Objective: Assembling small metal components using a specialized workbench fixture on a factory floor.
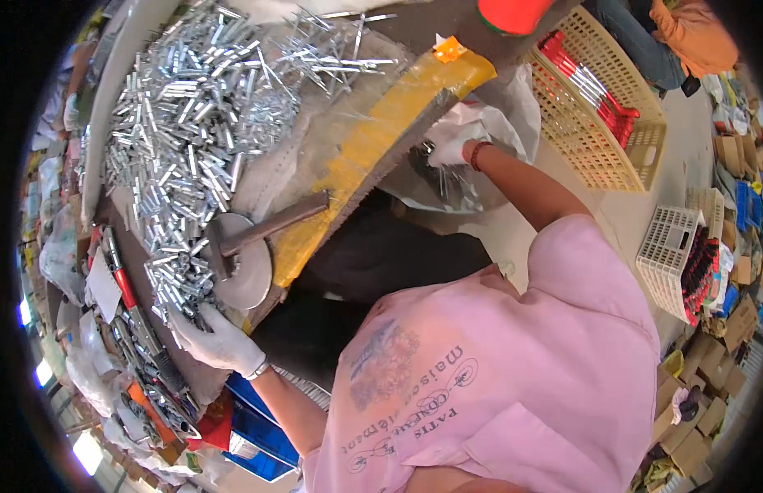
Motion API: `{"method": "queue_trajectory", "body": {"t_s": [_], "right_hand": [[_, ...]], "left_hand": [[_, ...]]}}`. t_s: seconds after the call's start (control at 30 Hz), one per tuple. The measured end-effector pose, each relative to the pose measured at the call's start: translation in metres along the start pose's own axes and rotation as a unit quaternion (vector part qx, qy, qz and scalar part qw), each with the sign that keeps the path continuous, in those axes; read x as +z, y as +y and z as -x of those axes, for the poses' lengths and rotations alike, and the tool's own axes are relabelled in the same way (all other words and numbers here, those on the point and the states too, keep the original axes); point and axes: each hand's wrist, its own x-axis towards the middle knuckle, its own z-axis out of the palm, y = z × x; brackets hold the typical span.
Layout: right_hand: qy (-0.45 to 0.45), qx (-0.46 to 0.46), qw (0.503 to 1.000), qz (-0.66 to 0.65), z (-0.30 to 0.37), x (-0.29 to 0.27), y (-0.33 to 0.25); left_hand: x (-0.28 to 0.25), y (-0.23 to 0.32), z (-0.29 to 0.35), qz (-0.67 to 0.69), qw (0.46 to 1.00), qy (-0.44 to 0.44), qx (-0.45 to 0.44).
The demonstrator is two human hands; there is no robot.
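The left hand [221, 343], in a white glove, is partly open, its fingers spread low at the near end of a heap of silvery metal pins [180, 140] on the bench [271, 177]; whether it grips any pin cannot be told. The right hand [457, 146], also gloved, is beyond the bench's yellow-taped edge [369, 144], fingers curled at some metal pieces [424, 153] over a whitish plastic bag [521, 111]; how firmly it has them cannot be told. Between heap and taped edge, a hammer [283, 218] lies with its head on a round metal disc [248, 283]. Past the bag stands a cream crate [562, 135] containing red-handled tools [591, 86].
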Motion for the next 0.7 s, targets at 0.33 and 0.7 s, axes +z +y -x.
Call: {"method": "queue_trajectory", "body": {"t_s": [0.33, 0.7], "right_hand": [[0.035, 0.185, 0.944, -0.27, -0.047, 0.045, 0.035], [-0.022, 0.179, 0.875, -0.449, 0.017, -0.016, -0.067]], "left_hand": [[-0.022, 0.013, 0.025, 0.026, 0.998, -0.005, -0.064], [-0.028, 0.001, 0.026, 0.004, 0.998, 0.016, -0.059]]}}
